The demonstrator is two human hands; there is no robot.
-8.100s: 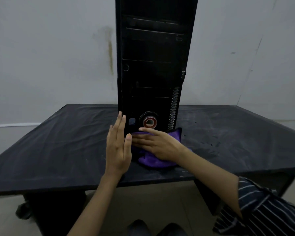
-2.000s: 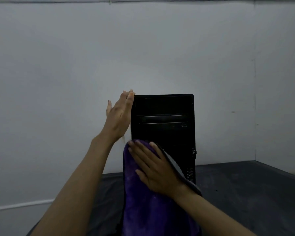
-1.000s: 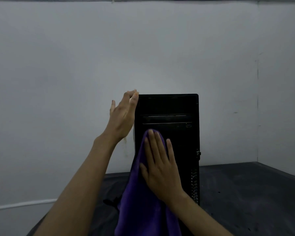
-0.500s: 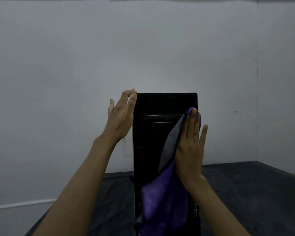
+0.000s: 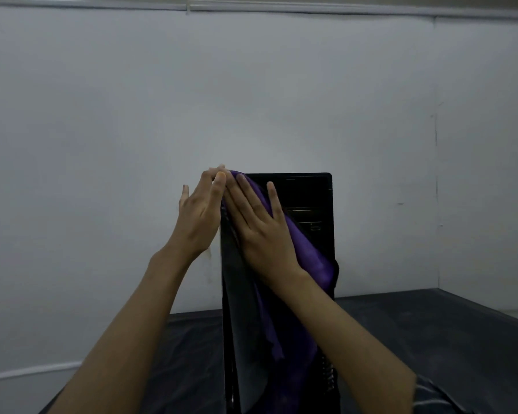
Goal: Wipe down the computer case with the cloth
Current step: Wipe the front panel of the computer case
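A tall black computer case (image 5: 308, 201) stands upright on a black table (image 5: 416, 330), its front panel facing me. A purple cloth (image 5: 293, 339) hangs down over that panel. My right hand (image 5: 260, 231) presses the cloth flat against the upper left part of the front, fingers straight and reaching the top left corner. My left hand (image 5: 199, 216) rests flat against the case's upper left side edge, fingers straight, its fingertips at the top corner beside my right fingertips. The cloth and my right arm hide the lower front.
A plain white wall stands close behind the case. The black table top stretches out to both sides of the case. A striped sleeve (image 5: 440, 395) shows at the bottom right.
My right hand slid the cloth from the upper right of the front panel across to the top left corner. The left hand stayed on the case's top left edge.
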